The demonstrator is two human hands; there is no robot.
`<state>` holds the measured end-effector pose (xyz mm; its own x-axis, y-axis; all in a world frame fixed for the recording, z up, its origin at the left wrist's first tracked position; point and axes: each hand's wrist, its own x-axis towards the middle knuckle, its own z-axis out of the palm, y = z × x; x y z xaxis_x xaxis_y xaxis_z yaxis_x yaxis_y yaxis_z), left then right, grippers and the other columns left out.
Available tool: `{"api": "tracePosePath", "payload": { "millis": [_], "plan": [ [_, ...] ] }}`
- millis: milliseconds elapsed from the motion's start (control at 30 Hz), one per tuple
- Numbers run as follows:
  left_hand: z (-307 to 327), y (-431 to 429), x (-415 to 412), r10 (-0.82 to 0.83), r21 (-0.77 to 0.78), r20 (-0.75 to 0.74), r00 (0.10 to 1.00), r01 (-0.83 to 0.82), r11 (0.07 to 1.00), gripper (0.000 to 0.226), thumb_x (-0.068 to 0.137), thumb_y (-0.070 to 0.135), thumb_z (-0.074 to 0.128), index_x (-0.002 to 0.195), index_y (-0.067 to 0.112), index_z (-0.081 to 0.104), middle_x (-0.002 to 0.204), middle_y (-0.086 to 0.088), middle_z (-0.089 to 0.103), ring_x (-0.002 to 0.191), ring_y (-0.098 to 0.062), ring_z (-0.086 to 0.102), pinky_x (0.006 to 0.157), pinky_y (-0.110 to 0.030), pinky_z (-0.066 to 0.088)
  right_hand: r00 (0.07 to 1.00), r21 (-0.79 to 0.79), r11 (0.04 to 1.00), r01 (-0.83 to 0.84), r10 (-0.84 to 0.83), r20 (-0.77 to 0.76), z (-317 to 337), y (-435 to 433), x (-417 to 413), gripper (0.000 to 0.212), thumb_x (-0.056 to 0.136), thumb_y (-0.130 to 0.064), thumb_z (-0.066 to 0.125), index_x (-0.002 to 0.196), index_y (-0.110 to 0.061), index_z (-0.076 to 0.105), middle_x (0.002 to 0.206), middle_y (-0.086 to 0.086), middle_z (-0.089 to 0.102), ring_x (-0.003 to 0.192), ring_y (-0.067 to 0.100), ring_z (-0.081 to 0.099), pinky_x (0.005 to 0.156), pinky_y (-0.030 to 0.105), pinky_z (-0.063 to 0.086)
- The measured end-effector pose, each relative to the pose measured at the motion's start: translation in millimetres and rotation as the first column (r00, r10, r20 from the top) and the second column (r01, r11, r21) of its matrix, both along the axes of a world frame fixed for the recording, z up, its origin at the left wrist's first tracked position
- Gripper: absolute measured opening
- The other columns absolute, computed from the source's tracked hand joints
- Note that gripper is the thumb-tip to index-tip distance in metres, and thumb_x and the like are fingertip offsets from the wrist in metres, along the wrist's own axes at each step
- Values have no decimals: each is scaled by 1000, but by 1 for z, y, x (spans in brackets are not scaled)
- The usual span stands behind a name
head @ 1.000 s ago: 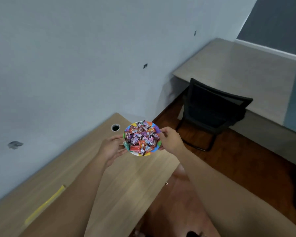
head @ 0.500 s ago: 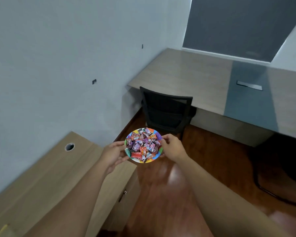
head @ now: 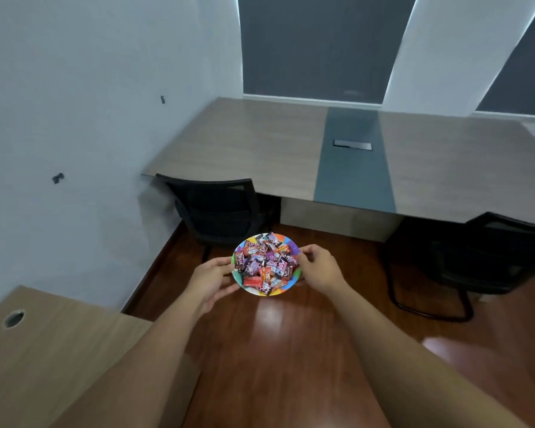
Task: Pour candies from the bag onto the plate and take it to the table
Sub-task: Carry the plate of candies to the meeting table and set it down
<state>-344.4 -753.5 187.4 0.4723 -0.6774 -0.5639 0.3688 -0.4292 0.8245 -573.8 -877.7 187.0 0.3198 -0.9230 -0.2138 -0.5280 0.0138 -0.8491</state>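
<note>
A person's left hand (head: 212, 278) and right hand (head: 320, 268) grip opposite edges of a colourful plate (head: 286, 290) heaped with wrapped candies (head: 264, 264), held above the wooden floor (head: 275, 350), so pouring looks done and the large table (head: 260, 146) ahead remains to reach.

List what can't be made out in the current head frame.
- Plate underside: hidden by candies and both hands.
- Left hand and right hand fingertips under the rim: hidden by the plate.
- Candy wrapper text: too small.
- Right chair: cut off by frame edge.
</note>
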Motion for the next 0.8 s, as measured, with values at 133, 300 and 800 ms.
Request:
{"api": "tracePosePath", "payload": {
  "millis": [133, 300, 800],
  "plan": [
    [3, -38, -43, -83, -11, 6, 997, 83, 996, 25, 106, 8, 60, 129, 10, 69, 122, -13, 80, 111, -29, 78, 97, -50, 65, 996, -34, 997, 69, -71, -55, 0, -21, -54, 22, 108, -29, 60, 118, -14, 71, 103, 5, 81, 63, 3, 74, 43, 10, 50],
    [6, -87, -85, -192, -9, 25, 981, 192, 981, 25, 105, 9, 61, 128, 11, 70, 119, -12, 81, 110, -28, 79, 87, -44, 67, 984, -25, 984, 174, -175, -43, -5, -45, -104, 18, 108, -31, 60, 115, -19, 70, 100, 0, 81, 76, 9, 79, 54, 21, 63],
    [-9, -290, -149, -326, -28, 15, 945, 326, 945, 20, 104, 14, 66, 123, 12, 72, 112, -12, 84, 107, -29, 81, 88, -42, 67, 946, 24, 945, 325, -325, -18, -24, -208, -173, 22, 110, -32, 59, 118, -14, 68, 103, 4, 80, 82, 14, 82, 63, 35, 70]
  ]
}}
